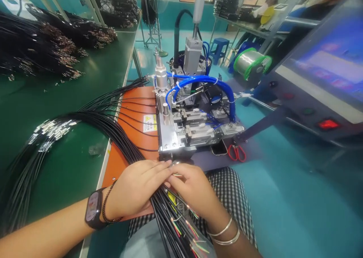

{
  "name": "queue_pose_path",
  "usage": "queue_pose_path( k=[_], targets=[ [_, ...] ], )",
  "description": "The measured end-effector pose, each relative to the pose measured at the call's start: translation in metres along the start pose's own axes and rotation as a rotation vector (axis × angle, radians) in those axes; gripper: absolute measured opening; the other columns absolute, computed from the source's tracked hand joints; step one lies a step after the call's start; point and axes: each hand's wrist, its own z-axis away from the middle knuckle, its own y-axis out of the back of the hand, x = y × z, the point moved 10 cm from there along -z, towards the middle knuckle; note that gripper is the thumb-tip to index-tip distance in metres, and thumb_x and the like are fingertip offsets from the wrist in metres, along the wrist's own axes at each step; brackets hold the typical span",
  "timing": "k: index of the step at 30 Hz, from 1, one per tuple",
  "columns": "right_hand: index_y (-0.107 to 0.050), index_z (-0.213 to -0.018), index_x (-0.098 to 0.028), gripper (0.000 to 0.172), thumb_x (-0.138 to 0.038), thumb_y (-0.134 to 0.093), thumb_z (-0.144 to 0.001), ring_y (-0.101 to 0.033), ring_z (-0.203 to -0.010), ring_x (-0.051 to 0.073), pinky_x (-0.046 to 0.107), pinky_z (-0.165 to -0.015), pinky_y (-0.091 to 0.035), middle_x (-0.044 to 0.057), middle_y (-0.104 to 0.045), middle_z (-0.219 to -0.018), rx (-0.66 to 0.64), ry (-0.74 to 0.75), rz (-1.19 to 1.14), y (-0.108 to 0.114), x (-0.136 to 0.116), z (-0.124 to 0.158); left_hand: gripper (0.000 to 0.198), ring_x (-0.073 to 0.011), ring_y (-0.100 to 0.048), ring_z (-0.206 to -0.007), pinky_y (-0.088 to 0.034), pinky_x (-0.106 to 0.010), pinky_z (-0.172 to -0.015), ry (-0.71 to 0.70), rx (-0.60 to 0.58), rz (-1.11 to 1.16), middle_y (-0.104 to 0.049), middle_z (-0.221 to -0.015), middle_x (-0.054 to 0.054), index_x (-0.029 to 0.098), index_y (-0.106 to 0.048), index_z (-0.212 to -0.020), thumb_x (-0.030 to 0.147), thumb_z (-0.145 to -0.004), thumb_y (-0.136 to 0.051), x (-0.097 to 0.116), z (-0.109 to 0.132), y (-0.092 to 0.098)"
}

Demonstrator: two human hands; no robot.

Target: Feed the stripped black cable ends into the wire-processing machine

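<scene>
The hands are working together at the bottom centre of the frame, with the left hand [136, 188] and the right hand [193, 190] curling over a black cable bundle [167, 212], their fingertips nearly meeting. The right hand's fingers [181, 173] seem to be pinching a few thin stripped wires [176, 174], though the exact grip is partly hidden. The bundle's coloured wire ends [190, 239] are fanning out toward the bottom edge, while its long black runs are sweeping left across an orange mat [136, 137] and onto the green desk [70, 95]. Metal-sleeved cable ends [51, 131] are lying in a loose group at the left.

The work in hand appears to be sorting these wire ends at the front of a pneumatic bench fixture [181, 133] with blue air tubing [204, 82], which is standing at the centre. The next move seems to call for separating the pinched wires cleanly from the bundle, without tangling the other ends.

Red-handled scissors [236, 153] and a phone [219, 148] are lying just beyond the fixture's front edge, and a wire spool [251, 65] is sitting at the upper right.
</scene>
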Motion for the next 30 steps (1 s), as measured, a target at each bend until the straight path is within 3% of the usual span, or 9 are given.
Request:
queue_pose_path(
  k=[3, 7, 10, 13, 16, 18, 23, 26, 30],
  targets=[
    [-0.071, -0.086, -0.020, 0.011, -0.015, -0.062, -0.081, -0.060, -0.076, 0.014, 0.023, -0.070, -0.046, 0.001, -0.068, -0.083, 0.094, -0.012, 0.006, 0.002, 0.005, 0.005, 0.042, -0.0208, -0.058, -0.102, -0.048, -0.036, -0.087, 0.052, 0.041, 0.075, -0.063, -0.114, -0.012, 0.009, -0.048, -0.125, 0.024, -0.085, -0.049, 0.001, 0.004, -0.002],
    [-0.070, -0.081, -0.019, 0.005, -0.020, -0.065, -0.080, -0.060, -0.069, 0.013, 0.022, -0.063, -0.047, 0.001, -0.067, -0.078, 0.176, -0.066, -0.056, 0.009, 0.016, 0.013, 0.041, -0.0207, -0.059, -0.085, -0.049, -0.036, -0.075, 0.089, 0.036, 0.100, -0.065, -0.099, -0.011, 0.009, -0.047, -0.122, 0.023, -0.084, -0.050, 0.001, 0.002, -0.002],
    [-0.068, -0.082, -0.018, 0.007, -0.022, -0.063, -0.080, -0.058, -0.067, 0.013, 0.022, -0.061, -0.046, 0.002, -0.065, -0.076, 0.181, -0.075, -0.097, 0.013, 0.023, 0.017, 0.028, -0.0199, -0.058, -0.077, -0.047, -0.035, -0.067, 0.104, -0.153, 0.056, -0.064, -0.089, -0.007, 0.013, -0.053, -0.111, 0.018, -0.083, -0.049, -0.001, -0.010, -0.012],
    [-0.067, -0.083, -0.017, 0.011, -0.027, -0.064, -0.080, -0.057, -0.065, 0.014, 0.023, -0.058, -0.045, 0.002, -0.063, -0.072, 0.194, -0.089, -0.174, 0.017, 0.034, 0.018, 0.009, -0.0179, -0.056, -0.066, -0.044, -0.032, -0.061, 0.111, -0.391, 0.000, -0.060, -0.074, -0.002, 0.018, -0.055, -0.086, 0.012, -0.082, -0.050, -0.006, -0.025, -0.023],
    [-0.067, -0.087, -0.017, 0.014, -0.028, -0.067, -0.078, -0.061, -0.071, 0.016, 0.024, -0.062, -0.048, 0.004, -0.065, -0.078, 0.222, -0.103, -0.268, 0.023, 0.043, 0.016, 0.011, -0.0171, -0.055, -0.062, -0.043, -0.031, -0.058, 0.100, -0.464, -0.027, -0.058, -0.070, -0.001, 0.019, -0.052, -0.075, 0.012, -0.082, -0.049, -0.010, -0.040, -0.027],
    [-0.066, -0.091, -0.018, 0.016, -0.027, -0.066, -0.078, -0.062, -0.075, 0.018, 0.025, -0.066, -0.049, 0.004, -0.066, -0.082, 0.277, -0.087, -0.282, 0.031, 0.045, 0.017, 0.009, -0.0171, -0.056, -0.063, -0.044, -0.030, -0.058, 0.097, -0.393, -0.037, -0.059, -0.070, -0.001, 0.018, -0.054, -0.080, 0.014, -0.084, -0.047, -0.011, -0.044, -0.028],
    [-0.064, -0.093, -0.019, 0.009, -0.022, -0.060, -0.085, -0.060, -0.069, 0.014, 0.024, -0.062, -0.049, 0.003, -0.063, -0.079, 0.432, 0.095, -0.036, 0.047, 0.026, 0.025, 0.019, -0.0180, -0.058, -0.069, -0.045, -0.031, -0.063, 0.109, -0.039, -0.011, -0.063, -0.075, -0.005, 0.013, -0.056, -0.101, 0.016, -0.087, -0.043, -0.006, -0.029, -0.021],
    [-0.065, -0.089, -0.019, 0.009, -0.014, -0.059, -0.084, -0.059, -0.072, 0.012, 0.022, -0.064, -0.048, 0.002, -0.063, -0.081, 0.462, 0.226, 0.086, 0.045, 0.009, 0.030, 0.017, -0.0179, -0.056, -0.065, -0.044, -0.031, -0.060, 0.116, -0.006, 0.020, -0.063, -0.073, -0.005, 0.013, -0.057, -0.095, 0.016, -0.086, -0.043, -0.005, -0.020, -0.020],
    [-0.065, -0.085, -0.018, 0.009, -0.013, -0.058, -0.085, -0.057, -0.071, 0.012, 0.022, -0.065, -0.046, 0.001, -0.062, -0.080, 0.383, 0.207, 0.088, 0.033, 0.003, 0.025, 0.017, -0.0183, -0.053, -0.061, -0.043, -0.032, -0.056, 0.135, 0.008, 0.027, -0.061, -0.070, -0.005, 0.013, -0.056, -0.096, 0.016, -0.084, -0.044, -0.008, -0.014, -0.008]
  ],
)
